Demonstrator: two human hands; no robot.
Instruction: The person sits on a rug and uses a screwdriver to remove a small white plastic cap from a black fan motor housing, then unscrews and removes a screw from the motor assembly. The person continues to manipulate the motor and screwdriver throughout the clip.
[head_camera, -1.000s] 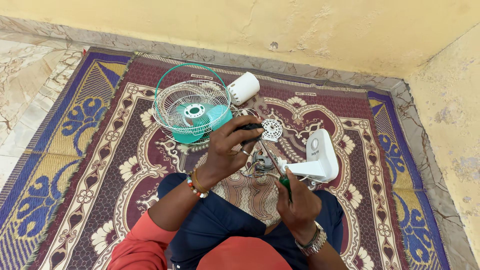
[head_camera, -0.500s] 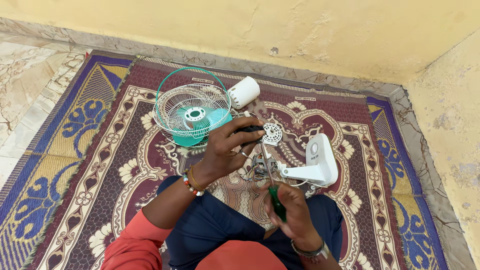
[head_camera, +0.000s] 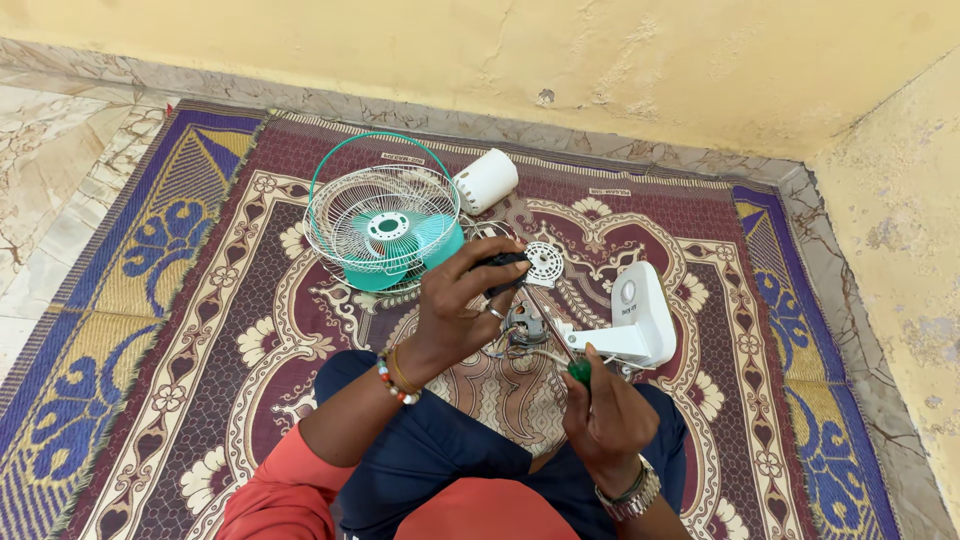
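1. Carpet (head_camera: 150, 330), patterned in maroon, blue and gold, is spread over the floor; everything else is placed relative to the fan motor (head_camera: 522, 322) at its centre.
2. Up and left of the motor, a wire fan guard (head_camera: 380, 228) with a teal blade is seen lying, and a white cylindrical cover (head_camera: 487, 180) just beyond it.
3. The left hand (head_camera: 462, 305) is held directly over the motor, its fingers (head_camera: 490, 268) clamped on a dark part at the motor's top.
4. Just right of the motor, a white fan base (head_camera: 640, 318) is attached.
5. Below and right of the motor, the right hand (head_camera: 605, 415) is closed around a green-handled screwdriver (head_camera: 578, 371).
6. Slipping is judged possible: the screwdriver tip could skid into the loose wires (head_camera: 528, 351) if the motor is poorly steadied.
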